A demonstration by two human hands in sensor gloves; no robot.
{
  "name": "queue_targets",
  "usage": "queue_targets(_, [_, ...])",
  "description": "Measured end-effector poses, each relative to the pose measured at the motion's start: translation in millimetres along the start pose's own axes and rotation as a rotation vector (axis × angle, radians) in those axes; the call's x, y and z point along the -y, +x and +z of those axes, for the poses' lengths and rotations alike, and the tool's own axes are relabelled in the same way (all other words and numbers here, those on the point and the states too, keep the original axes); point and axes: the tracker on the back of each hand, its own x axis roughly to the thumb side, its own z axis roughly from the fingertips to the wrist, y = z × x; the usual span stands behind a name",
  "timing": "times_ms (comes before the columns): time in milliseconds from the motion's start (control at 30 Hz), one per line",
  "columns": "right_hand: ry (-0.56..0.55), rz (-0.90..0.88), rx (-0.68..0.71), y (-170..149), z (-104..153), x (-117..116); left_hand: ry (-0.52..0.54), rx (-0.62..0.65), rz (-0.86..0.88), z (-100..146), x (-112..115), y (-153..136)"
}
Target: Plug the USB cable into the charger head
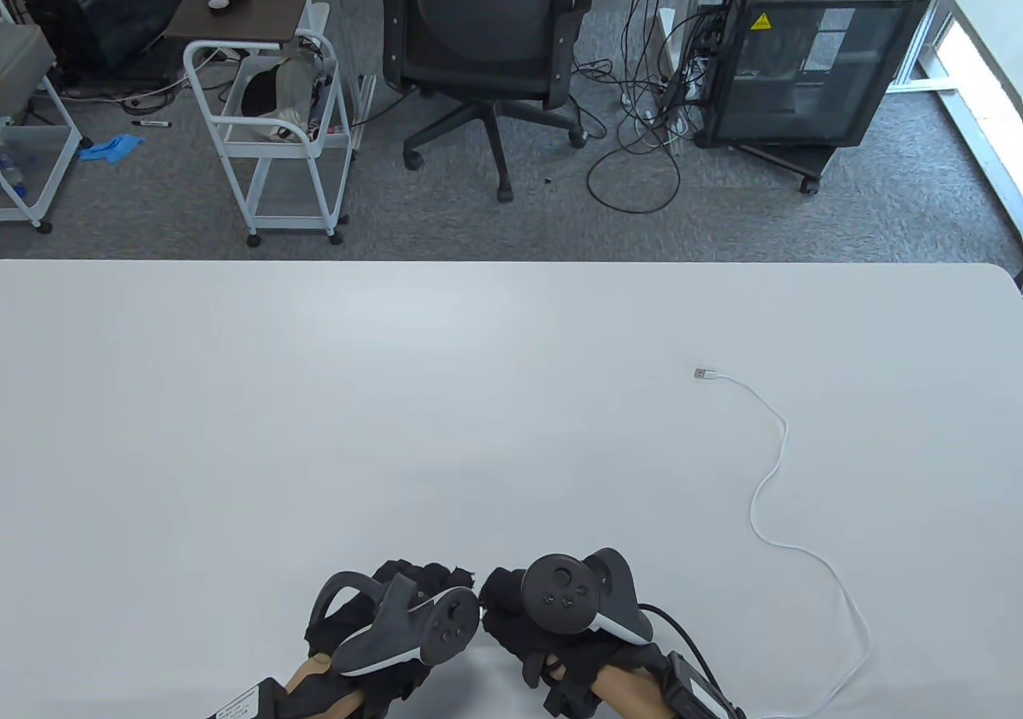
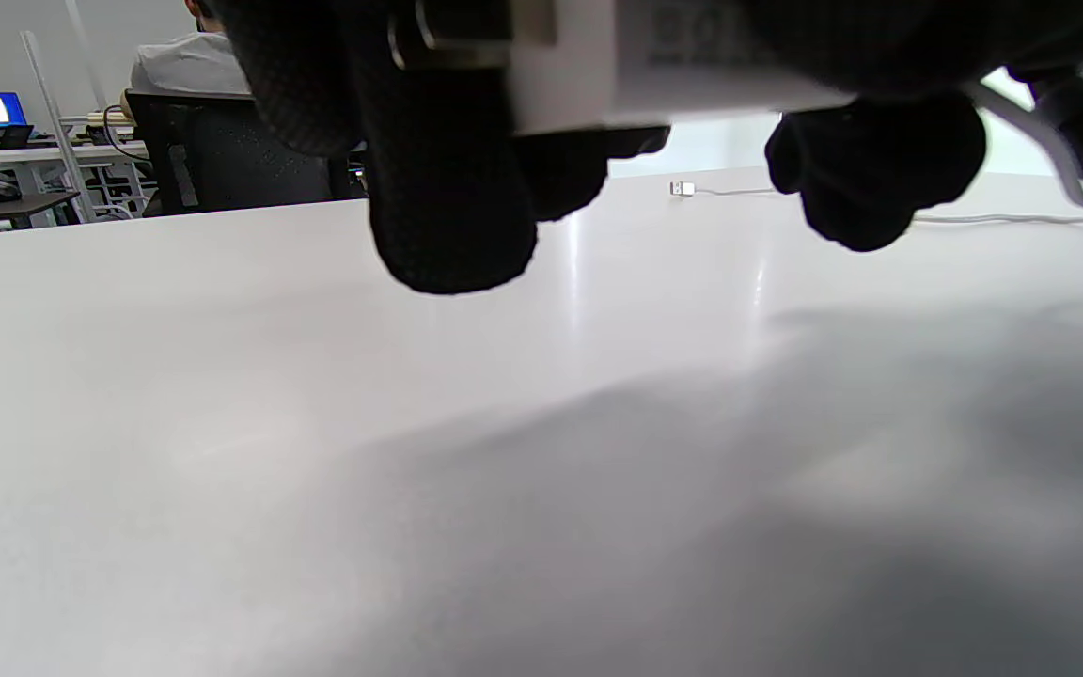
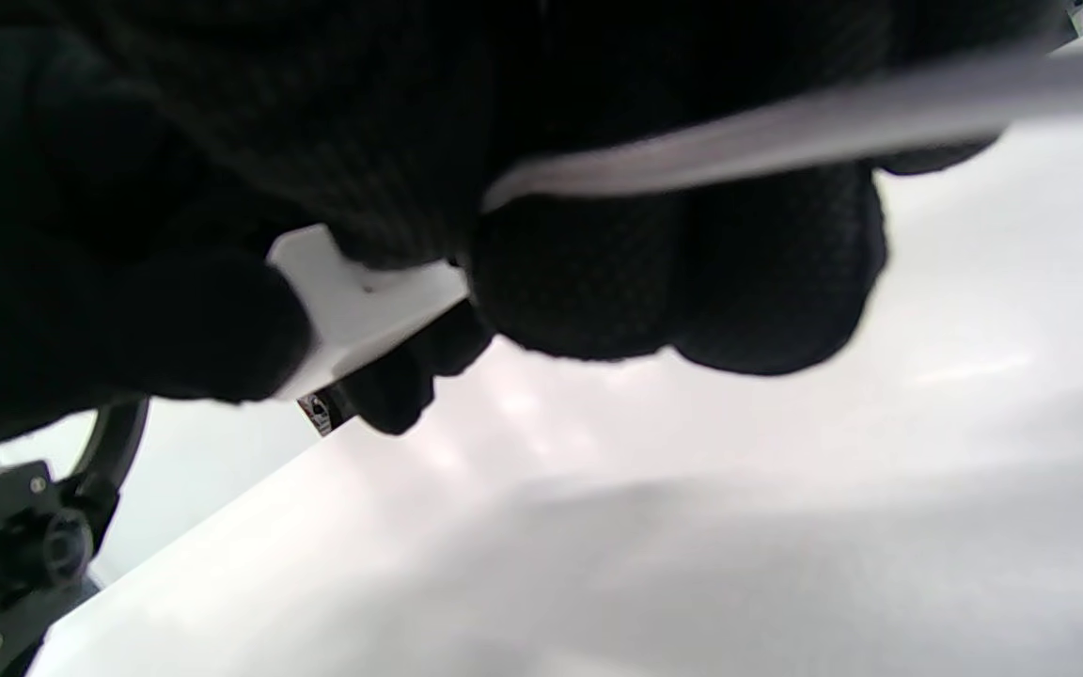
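My two hands meet at the near edge of the table, fingertips touching. My left hand [image 1: 411, 583] grips a white charger head [image 2: 598, 66], seen between its fingers [image 2: 452, 216] in the left wrist view. My right hand [image 1: 503, 591] is curled closed against the charger head [image 3: 363, 310], and the white USB cable [image 3: 786, 122] runs across its fingers. The cable [image 1: 779, 447] snakes over the table to the right. Its free metal plug [image 1: 702, 373] lies far right of the hands and shows small in the left wrist view [image 2: 682, 189]. The joint between cable and charger is hidden.
The white table [image 1: 360, 391] spreads out ahead of the hands. Beyond its far edge stand an office chair [image 1: 487, 40], a white cart [image 1: 272, 136] and a black computer case [image 1: 807, 56] on grey carpet.
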Motion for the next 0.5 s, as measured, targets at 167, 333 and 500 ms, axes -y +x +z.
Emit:
queue_targets(167, [0.000,0.003,-0.002,-1.4,-1.1,-0.6,0.020,-0.021,-0.058,0.7,-0.1,0.9])
queue_targets(333, [-0.014,0.006,-0.003,-0.8,0.0,4.2,0.001,-0.023,0.013,-0.4,-2.3,-4.9])
queue_targets(500, [0.011,0.046,-0.004,3.2,0.6,1.1,-0.002,-0.016,-0.020,0.4,-0.3,-3.5])
